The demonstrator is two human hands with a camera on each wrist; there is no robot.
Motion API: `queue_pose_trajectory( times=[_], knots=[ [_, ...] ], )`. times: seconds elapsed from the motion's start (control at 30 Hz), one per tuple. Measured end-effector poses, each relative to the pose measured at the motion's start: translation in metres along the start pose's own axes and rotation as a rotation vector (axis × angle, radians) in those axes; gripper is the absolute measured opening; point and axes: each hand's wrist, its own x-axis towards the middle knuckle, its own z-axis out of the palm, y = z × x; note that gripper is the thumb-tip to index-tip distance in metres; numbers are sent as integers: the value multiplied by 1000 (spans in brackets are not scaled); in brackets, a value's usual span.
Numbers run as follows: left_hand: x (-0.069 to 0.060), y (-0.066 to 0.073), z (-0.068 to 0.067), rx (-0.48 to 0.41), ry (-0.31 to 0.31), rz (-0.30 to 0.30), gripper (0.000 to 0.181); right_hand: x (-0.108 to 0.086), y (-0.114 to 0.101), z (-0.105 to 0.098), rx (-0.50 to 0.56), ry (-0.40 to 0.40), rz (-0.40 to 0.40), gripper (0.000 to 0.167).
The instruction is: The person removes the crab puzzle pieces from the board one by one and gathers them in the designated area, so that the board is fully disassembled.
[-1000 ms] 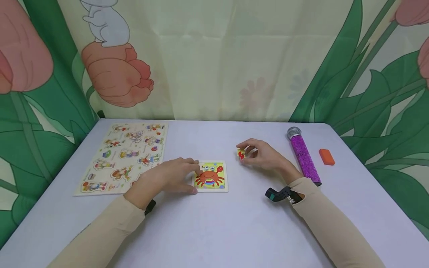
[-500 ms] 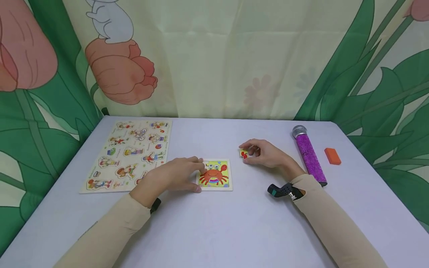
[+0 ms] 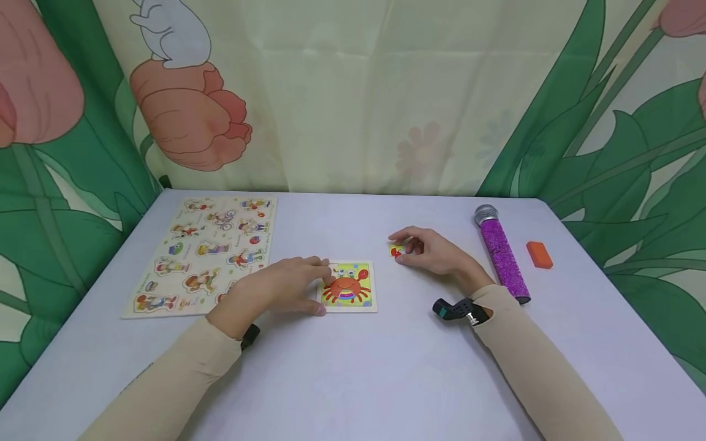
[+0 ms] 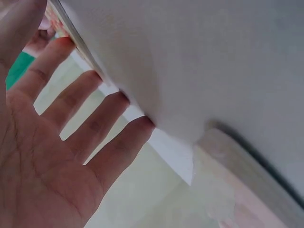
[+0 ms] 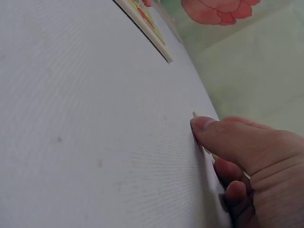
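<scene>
My left hand (image 3: 276, 286) lies at the left side of a small square crab puzzle (image 3: 347, 288), a pale-framed board with a red crab on yellow. Its forefinger rests on the picture and its thumb touches the lower left corner. In the left wrist view the spread fingers (image 4: 116, 142) are nearly straight, tips against the board's edge and tabletop. Right of the board, my right hand (image 3: 432, 251) pinches a small yellow-and-red puzzle piece (image 3: 395, 250) between thumb and fingers, low over the table. In the right wrist view the thumb (image 5: 228, 137) covers most of that piece.
A large puzzle board (image 3: 204, 251) with several cartoon figures lies at the left, partly under the left forearm. A purple glittery microphone (image 3: 503, 254) and an orange block (image 3: 538, 255) lie at the right. A printed curtain (image 3: 342, 110) hangs behind the white table (image 3: 353, 373).
The head view shifts slightly. My right hand keeps hold of the puzzle piece, which shows a little less between the fingers than before. The left hand stays on the crab puzzle.
</scene>
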Motion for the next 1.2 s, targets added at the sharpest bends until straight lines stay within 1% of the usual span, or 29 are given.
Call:
queue_pose_trajectory(
  times=[0.27,0.43,0.53,0.6,0.77,1.0,1.1,1.2],
  knots=[
    [2,3,-9,32,10,-6,58,4,-1,-9,10,23,-11,50],
    [3,3,-10,37,-5,1,59,2,2,-10,21,19,-10,54],
    [3,3,-11,57,0,-4,59,2,1,-10,20,22,-14,56],
    [4,3,-12,59,9,6,57,2,1,-11,10,26,-10,56],
    [7,6,-9,28,0,18,57,0,0,-13,-14,22,11,56],
    [5,6,-4,49,-18,-22,60,2,4,-8,8,4,-14,56],
    [3,4,-2,35,-20,-19,59,1,4,-3,3,5,-16,55],
    [0,3,0,21,-28,-34,60,2,3,2,4,-12,-22,55]
  ],
)
